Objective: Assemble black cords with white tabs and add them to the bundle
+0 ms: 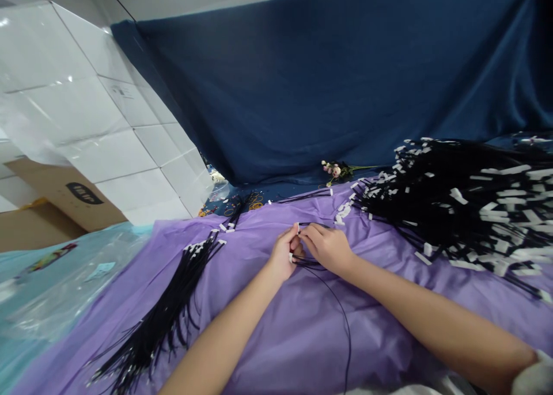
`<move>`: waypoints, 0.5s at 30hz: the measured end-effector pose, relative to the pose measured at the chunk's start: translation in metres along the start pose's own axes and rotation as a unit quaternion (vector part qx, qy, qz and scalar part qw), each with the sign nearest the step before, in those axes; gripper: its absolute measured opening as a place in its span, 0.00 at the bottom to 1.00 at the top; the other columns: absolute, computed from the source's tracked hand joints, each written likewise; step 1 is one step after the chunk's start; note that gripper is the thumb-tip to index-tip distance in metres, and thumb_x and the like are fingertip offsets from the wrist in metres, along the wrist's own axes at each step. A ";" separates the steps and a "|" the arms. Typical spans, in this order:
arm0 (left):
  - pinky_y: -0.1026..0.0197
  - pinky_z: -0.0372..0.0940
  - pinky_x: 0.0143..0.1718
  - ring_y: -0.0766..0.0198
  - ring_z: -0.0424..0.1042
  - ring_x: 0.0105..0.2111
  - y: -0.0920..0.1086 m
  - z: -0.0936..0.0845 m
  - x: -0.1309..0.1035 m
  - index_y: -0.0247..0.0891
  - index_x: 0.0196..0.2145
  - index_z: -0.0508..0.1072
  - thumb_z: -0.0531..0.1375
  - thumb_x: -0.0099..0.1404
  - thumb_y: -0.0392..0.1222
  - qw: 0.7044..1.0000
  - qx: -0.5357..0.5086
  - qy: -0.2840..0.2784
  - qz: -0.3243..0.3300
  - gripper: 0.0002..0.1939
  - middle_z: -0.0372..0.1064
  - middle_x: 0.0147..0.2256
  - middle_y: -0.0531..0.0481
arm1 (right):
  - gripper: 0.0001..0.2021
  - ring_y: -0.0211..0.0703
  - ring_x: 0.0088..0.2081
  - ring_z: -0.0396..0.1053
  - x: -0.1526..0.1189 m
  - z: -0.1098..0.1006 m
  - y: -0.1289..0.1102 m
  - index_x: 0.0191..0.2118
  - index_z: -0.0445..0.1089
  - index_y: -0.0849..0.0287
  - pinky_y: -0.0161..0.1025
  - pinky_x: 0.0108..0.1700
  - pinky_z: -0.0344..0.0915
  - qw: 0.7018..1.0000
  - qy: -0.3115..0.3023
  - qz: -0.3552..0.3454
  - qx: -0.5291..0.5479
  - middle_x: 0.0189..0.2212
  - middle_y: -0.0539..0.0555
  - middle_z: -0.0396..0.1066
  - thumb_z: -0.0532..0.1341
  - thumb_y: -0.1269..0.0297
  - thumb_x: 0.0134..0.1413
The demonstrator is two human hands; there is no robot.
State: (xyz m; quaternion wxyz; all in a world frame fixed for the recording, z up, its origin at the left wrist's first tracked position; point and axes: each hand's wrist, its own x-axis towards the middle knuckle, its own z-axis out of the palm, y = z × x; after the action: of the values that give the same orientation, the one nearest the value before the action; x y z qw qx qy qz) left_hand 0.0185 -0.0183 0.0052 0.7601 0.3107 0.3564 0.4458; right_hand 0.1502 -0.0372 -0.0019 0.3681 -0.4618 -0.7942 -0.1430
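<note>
My left hand is closed around thin black cords with small white end pieces. Close beside it, my right hand pinches at the same cords, fingertips meeting those of the left. One loose cord trails down from the hands over the purple cloth. To the left lies a bundle of black cords with white tags gathered at its upper end. A much larger heap of black cords with many white tags spreads out on the right.
White boxes are stacked at the left, near an open brown carton. Clear plastic bags lie on teal cloth. A dark blue curtain hangs behind; artificial flowers and yellow rubber bands lie along its foot.
</note>
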 end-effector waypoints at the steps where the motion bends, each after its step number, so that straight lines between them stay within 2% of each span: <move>1: 0.68 0.38 0.10 0.75 0.43 0.07 0.000 0.000 0.000 0.38 0.14 0.51 0.60 0.57 0.51 1.000 0.001 -0.004 -0.001 0.25 0.42 0.08 0.60 | 0.12 0.33 0.26 0.67 0.000 0.000 0.000 0.33 0.69 0.59 0.34 0.25 0.47 1.000 -0.005 0.000 0.001 0.29 0.50 0.72 0.50 0.66 0.62; 5: 0.68 0.39 0.10 0.75 0.43 0.07 -0.001 -0.002 0.001 0.38 0.15 0.51 0.60 0.56 0.52 1.000 0.007 -0.007 0.007 0.25 0.43 0.08 0.61 | 0.11 0.33 0.26 0.67 0.001 -0.001 0.001 0.34 0.69 0.59 0.35 0.25 0.46 1.000 -0.023 0.001 0.000 0.30 0.50 0.72 0.51 0.66 0.62; 10: 0.67 0.39 0.09 0.74 0.47 0.07 -0.005 -0.005 0.007 0.38 0.17 0.54 0.62 0.53 0.53 0.996 0.058 0.002 0.069 0.23 0.46 0.10 0.61 | 0.11 0.35 0.27 0.67 0.002 -0.008 -0.002 0.35 0.69 0.58 0.36 0.25 0.44 0.998 -0.053 0.003 -0.015 0.30 0.50 0.72 0.50 0.65 0.62; 15: 0.68 0.40 0.09 0.75 0.47 0.07 -0.005 -0.009 0.012 0.38 0.19 0.57 0.64 0.51 0.53 0.991 0.080 0.019 0.101 0.21 0.47 0.10 0.62 | 0.11 0.36 0.28 0.68 0.002 -0.009 -0.001 0.37 0.68 0.56 0.36 0.24 0.43 0.996 -0.081 0.028 -0.021 0.33 0.50 0.72 0.50 0.64 0.62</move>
State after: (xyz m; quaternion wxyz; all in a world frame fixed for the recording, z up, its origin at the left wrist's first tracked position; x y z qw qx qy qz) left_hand 0.0178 -0.0078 -0.0067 0.6769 0.3965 0.3717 0.4964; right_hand 0.1530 -0.0417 0.0062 0.2967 -0.5014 -0.8052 -0.1110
